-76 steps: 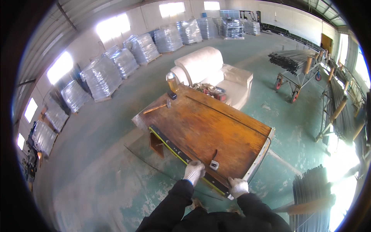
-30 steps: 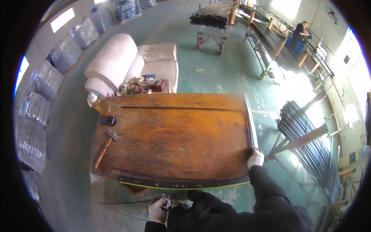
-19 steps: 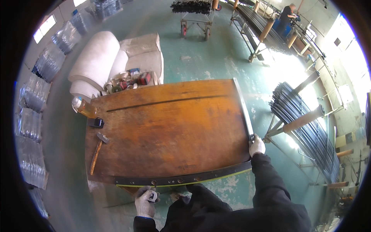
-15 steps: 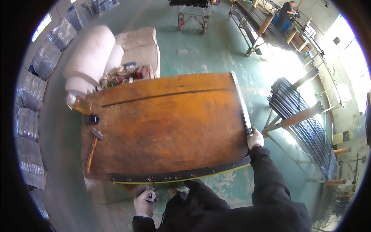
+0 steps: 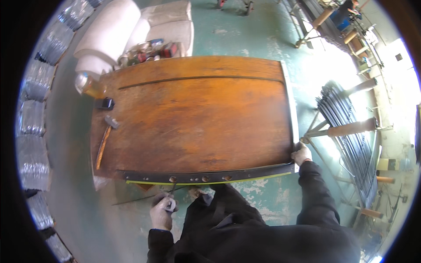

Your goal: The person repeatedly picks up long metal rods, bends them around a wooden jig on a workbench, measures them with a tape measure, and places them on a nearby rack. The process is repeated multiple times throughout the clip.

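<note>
Tape measure [image 5: 170,205] is gripped in the left hand [image 5: 161,212], 7 o'clock; right hand [image 5: 302,154] meets the worktop [image 5: 197,122] at 4 o'clock, grip unclear. Seemingly measuring; next calls for steady alignment.

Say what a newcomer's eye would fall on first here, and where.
Probably the worn orange-brown tabletop across the middle, with a hammer near its left edge. Beyond it, upper left, a cream sofa holds a jumble. Below, the left hand holds a tape measure; the right hand is at the tabletop's right edge.
</note>
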Tool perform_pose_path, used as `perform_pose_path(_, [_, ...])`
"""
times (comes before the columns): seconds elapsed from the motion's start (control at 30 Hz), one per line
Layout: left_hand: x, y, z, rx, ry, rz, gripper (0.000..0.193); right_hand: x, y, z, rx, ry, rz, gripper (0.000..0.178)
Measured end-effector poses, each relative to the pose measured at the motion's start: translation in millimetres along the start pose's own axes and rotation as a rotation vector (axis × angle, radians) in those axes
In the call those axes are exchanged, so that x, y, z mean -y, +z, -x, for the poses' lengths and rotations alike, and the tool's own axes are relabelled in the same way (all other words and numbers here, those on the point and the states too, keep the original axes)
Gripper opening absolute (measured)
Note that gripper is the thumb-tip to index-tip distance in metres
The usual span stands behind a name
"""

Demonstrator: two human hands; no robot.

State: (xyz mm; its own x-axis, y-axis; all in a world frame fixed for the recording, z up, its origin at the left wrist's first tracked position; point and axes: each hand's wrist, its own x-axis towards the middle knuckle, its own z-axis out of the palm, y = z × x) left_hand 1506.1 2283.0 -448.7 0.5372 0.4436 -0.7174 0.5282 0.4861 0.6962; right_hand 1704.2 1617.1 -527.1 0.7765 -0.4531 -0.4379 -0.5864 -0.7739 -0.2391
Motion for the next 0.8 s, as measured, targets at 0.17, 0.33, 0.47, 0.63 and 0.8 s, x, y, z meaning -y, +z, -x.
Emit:
perform_pose_path(0.17, [11.1,-18.9,-7.9,0.054,0.025,-0.113,0.024,-33.7,17.3,-21.2,-0.008,-0.098,-0.114,0.091])
perform_pose_path(0.33, [4.8,-15.1,-0.3,0.0,-0.058,-0.056,0.028,-39.5,18.9,-25.6,0.082,-0.099,-0.192,0.096])
perform_pose_path(0.47, [5.3,-7.7,1.3,0.022,-0.085,-0.072,0.031,-61.8,28.5,-36.5,0.072,-0.111,-0.279,0.101])
perform_pose_path(0.63, [12.2,-5.6,-2.6,0.039,-0.072,-0.093,0.035,-56.9,28.7,-31.2,0.128,-0.006,-0.567,0.094])
perform_pose_path(0.8, [5.9,3.9,-3.9,0.005,-0.082,-0.042,0.024,-43.0,26.3,0.9,-0.021,-0.422,0.005,0.071])
